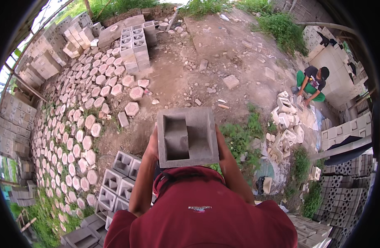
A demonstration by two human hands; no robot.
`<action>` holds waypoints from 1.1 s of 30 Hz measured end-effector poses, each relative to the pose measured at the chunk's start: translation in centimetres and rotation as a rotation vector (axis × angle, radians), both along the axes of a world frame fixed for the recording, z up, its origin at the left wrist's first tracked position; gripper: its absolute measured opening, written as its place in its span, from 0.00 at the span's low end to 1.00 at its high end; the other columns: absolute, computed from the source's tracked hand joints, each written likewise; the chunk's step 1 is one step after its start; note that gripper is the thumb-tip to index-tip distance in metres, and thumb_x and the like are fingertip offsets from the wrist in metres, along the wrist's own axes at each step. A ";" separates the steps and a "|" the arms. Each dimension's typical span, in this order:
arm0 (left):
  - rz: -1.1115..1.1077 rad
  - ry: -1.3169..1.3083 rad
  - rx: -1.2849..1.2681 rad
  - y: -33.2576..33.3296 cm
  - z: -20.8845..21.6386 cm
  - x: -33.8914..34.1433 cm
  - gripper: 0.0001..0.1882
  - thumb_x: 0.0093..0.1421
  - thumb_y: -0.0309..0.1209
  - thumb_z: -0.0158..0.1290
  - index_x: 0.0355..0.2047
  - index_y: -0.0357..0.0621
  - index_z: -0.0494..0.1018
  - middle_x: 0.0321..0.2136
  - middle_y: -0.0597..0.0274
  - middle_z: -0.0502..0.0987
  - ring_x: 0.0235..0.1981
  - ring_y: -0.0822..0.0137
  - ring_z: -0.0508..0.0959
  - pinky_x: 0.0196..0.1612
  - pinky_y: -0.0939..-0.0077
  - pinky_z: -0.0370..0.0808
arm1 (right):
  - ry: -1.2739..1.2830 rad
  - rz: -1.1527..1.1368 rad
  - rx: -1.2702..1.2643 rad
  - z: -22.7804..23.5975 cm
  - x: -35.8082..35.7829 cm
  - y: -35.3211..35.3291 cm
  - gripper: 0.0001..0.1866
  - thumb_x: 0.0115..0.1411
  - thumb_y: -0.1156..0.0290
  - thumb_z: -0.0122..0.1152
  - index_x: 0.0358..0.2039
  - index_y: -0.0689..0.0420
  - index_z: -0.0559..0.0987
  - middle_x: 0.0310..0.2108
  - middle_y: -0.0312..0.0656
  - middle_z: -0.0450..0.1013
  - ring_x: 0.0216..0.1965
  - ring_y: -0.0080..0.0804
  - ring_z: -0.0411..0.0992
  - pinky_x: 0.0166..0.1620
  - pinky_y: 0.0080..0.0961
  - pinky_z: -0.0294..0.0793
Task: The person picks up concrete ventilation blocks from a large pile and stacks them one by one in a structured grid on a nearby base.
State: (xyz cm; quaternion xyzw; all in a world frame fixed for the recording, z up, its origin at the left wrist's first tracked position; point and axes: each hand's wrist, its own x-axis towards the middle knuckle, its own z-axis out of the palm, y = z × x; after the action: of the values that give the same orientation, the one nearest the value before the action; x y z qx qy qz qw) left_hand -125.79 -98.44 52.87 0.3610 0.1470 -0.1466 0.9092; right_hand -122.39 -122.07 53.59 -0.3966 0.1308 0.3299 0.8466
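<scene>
A square grey concrete block (203, 131) is held up in front of my chest, a deep recess showing in its left half. My left hand (153, 144) presses against its left side, and my right hand (221, 145) grips the right side. Most of the fingers are hidden by the block. Beside my left forearm are several pale hollow blocks (116, 182), set close together with their openings up.
Hexagonal pavers (87, 143) cover the ground at left. Ahead stands a stack of hollow blocks (134, 51). At far right a co-worker (314, 84) crouches beside a pile of broken blocks (287, 124). Dark perforated blocks (340, 194) are stacked at lower right.
</scene>
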 end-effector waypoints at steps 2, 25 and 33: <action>-0.032 0.020 -0.031 1.7 -0.1 3.1 0.34 0.63 0.55 0.31 0.57 0.39 0.59 0.51 0.52 0.66 0.49 0.57 0.70 0.53 0.61 0.67 | -0.004 -0.019 0.001 -1.2 2.9 1.6 0.35 0.59 0.40 0.40 0.55 0.58 0.66 0.48 0.45 0.69 0.46 0.37 0.70 0.48 0.33 0.71; 0.347 0.079 0.052 37.3 -2.5 38.8 0.31 0.65 0.52 0.30 0.57 0.39 0.59 0.51 0.54 0.67 0.50 0.60 0.69 0.55 0.66 0.65 | -0.080 0.145 -0.210 7.2 41.3 41.1 0.30 0.59 0.70 0.46 0.61 0.57 0.53 0.60 0.46 0.54 0.59 0.38 0.55 0.59 0.34 0.55; 0.491 -0.095 0.050 50.4 -6.1 54.9 0.31 0.65 0.50 0.30 0.57 0.37 0.59 0.50 0.54 0.68 0.49 0.60 0.70 0.54 0.67 0.66 | -0.942 0.232 -0.145 -1.4 57.7 52.9 0.33 0.62 0.47 0.40 0.59 0.57 0.59 0.55 0.44 0.62 0.55 0.34 0.62 0.55 0.29 0.63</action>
State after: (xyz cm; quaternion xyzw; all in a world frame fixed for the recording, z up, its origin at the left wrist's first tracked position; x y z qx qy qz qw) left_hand -70.85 -48.07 46.73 0.3433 0.1908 0.0994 0.9143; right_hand -64.66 -69.16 52.19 -0.5728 -0.2889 0.1967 0.7414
